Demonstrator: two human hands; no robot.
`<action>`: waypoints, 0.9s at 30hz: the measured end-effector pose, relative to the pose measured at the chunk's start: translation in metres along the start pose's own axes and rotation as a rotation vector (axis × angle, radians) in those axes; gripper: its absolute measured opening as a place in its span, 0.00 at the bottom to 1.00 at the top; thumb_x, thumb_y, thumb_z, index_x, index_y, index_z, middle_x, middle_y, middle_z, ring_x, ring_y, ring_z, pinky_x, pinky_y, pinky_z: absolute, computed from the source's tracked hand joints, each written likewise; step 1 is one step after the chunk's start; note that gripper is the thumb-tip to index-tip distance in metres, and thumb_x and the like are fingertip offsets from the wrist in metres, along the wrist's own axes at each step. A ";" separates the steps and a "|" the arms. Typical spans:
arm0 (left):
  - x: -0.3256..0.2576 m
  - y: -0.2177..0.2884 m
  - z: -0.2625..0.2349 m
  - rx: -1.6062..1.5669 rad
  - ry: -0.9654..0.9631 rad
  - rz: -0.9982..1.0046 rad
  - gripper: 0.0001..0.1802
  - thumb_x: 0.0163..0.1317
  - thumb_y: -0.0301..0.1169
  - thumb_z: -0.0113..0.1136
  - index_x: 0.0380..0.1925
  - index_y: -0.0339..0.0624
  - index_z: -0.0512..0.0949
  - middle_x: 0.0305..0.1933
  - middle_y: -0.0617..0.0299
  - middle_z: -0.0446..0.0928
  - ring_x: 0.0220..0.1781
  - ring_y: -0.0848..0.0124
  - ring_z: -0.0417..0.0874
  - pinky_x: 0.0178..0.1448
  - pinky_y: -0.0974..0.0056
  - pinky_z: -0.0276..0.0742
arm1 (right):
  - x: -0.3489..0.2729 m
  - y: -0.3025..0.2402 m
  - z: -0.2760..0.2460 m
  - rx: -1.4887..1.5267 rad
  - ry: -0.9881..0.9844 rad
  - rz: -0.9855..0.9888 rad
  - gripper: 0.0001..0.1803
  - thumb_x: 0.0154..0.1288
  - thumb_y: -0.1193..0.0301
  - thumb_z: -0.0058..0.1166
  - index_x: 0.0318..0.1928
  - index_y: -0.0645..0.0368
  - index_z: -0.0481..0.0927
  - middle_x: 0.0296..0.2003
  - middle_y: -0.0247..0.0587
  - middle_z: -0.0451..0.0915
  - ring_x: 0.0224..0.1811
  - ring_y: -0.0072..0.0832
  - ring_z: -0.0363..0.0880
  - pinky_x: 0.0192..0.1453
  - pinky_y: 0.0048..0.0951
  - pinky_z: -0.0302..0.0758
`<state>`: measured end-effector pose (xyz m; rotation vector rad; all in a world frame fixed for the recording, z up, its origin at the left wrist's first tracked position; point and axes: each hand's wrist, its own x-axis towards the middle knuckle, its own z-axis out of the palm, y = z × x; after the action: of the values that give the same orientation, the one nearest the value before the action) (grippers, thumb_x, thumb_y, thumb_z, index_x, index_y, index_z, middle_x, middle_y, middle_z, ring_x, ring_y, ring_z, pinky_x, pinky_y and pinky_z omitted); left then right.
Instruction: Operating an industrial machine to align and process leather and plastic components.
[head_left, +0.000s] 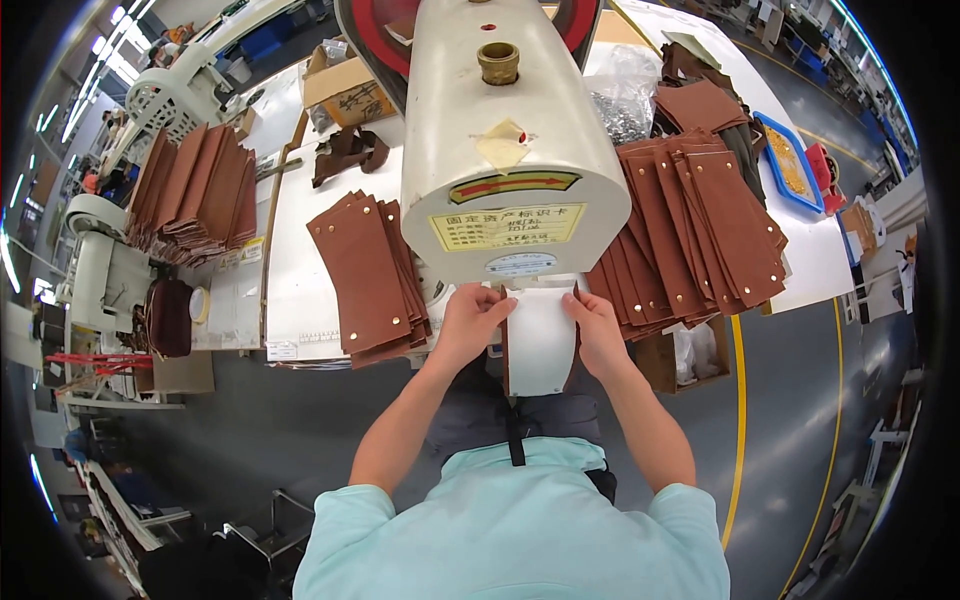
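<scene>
A white-faced panel with brown edges (pixel 541 345) hangs under the front of a large cream-coloured press machine (pixel 505 120). Its far end goes out of sight beneath the machine head. My left hand (pixel 468 325) pinches the panel's left edge between thumb and fingers. At the opposite edge, my right hand (pixel 601 335) grips it the same way. To the left of the machine lies a stack of brown leather-like panels with metal studs (pixel 362 268). A wider, fanned-out pile of similar studded panels (pixel 705 225) lies to the right.
Further left, more brown panels (pixel 195 190) stand stacked beside another machine. Behind are a cardboard box (pixel 350 95) and dark scraps (pixel 350 153). At right sit a plastic bag of small parts (pixel 622 105) and a blue tray of golden pieces (pixel 788 165). An open carton (pixel 683 362) stands below the table.
</scene>
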<state>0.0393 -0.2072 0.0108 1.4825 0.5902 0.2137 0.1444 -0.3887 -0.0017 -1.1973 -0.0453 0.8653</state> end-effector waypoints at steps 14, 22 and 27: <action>0.014 0.001 0.003 0.215 0.018 0.119 0.12 0.61 0.18 0.66 0.45 0.28 0.81 0.36 0.57 0.85 0.33 0.74 0.84 0.36 0.69 0.83 | 0.010 -0.001 0.002 -0.073 0.067 -0.038 0.15 0.79 0.70 0.46 0.47 0.70 0.81 0.38 0.35 0.84 0.38 0.17 0.78 0.44 0.22 0.74; 0.016 0.006 0.000 0.192 -0.011 0.093 0.13 0.58 0.18 0.68 0.44 0.28 0.82 0.36 0.58 0.85 0.34 0.75 0.84 0.38 0.69 0.82 | 0.017 0.009 -0.007 -0.144 0.042 -0.053 0.14 0.79 0.70 0.46 0.48 0.70 0.81 0.38 0.35 0.83 0.38 0.16 0.77 0.44 0.22 0.74; 0.018 0.005 -0.002 0.235 -0.016 0.058 0.15 0.55 0.19 0.70 0.44 0.29 0.82 0.36 0.59 0.85 0.35 0.75 0.84 0.40 0.70 0.80 | 0.014 0.003 -0.003 -0.084 0.054 -0.053 0.14 0.79 0.72 0.46 0.49 0.71 0.81 0.39 0.34 0.84 0.38 0.16 0.77 0.45 0.21 0.74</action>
<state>0.0542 -0.1964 0.0120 1.7286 0.5743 0.1813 0.1536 -0.3821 -0.0107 -1.2919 -0.0702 0.7905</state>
